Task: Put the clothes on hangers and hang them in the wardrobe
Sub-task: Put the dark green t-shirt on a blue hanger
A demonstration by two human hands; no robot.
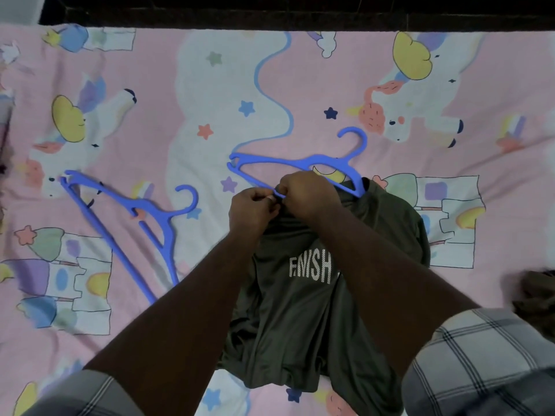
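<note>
**Olive T-shirt being threaded onto a blue hanger on a bed**

Olive-green and slightly shiny, a T-shirt (pixel 303 298) with white lettering on its chest lies on a bed sheet (pixel 186 85) printed with pastel unicorns, stars and castles. Seen from above, two bare forearms reach forward over the shirt. A blue plastic hanger (pixel 300 166) lies at the shirt's top end, hook pointing away from the person. Its right shoulder is already tucked inside the fabric; its left shoulder is bare on the sheet.

The left hand (pixel 252 208) and right hand (pixel 306 192) meet at the neckline, where the hanger's lower bar crosses it. Both sets of fingers are curled and pinching the collar fabric, apparently against the bar, though the exact grip is hidden between the hands.

To do this step well, the collar probably needs stretching wide enough for the bare left shoulder to slide in. The hook should stay centred in the neck opening.

A second blue hanger (pixel 135 223) lies unused on the sheet to the left, well apart from the shirt. Another dark garment (pixel 537 298) lies crumpled at the right edge. No wardrobe, basket or other container is in view.
</note>
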